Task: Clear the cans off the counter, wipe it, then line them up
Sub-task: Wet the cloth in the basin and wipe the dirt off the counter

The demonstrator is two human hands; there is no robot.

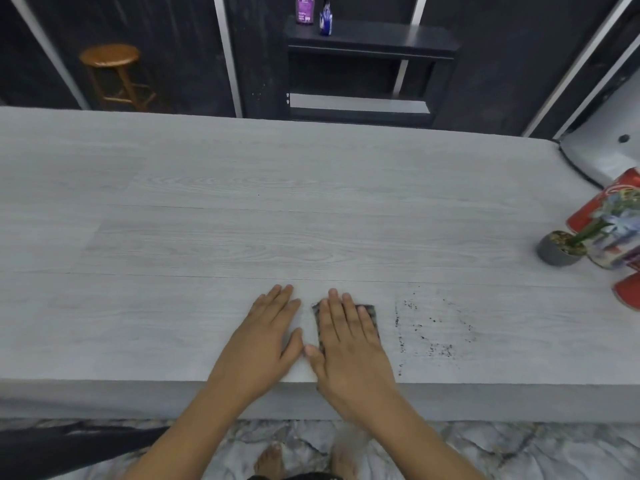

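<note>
My right hand (346, 337) lies flat with straight fingers on a small dark patterned cloth (370, 315) near the front edge of the grey wood-grain counter (242, 220). My left hand (266, 330) rests flat on the bare counter just left of it, thumbs almost touching. Dark crumbs (433, 330) are scattered on the counter to the right of the cloth. At the far right edge stand red cans: one (604, 202) behind a plant, a patterned can (613, 251), and part of another red can (628, 292).
A small grey pot with a plant (559, 247) stands in front of the cans. A white appliance (602, 150) sits at the far right corner. Beyond the counter are a wooden stool (110, 71) and a dark shelf (370, 39) with two bottles.
</note>
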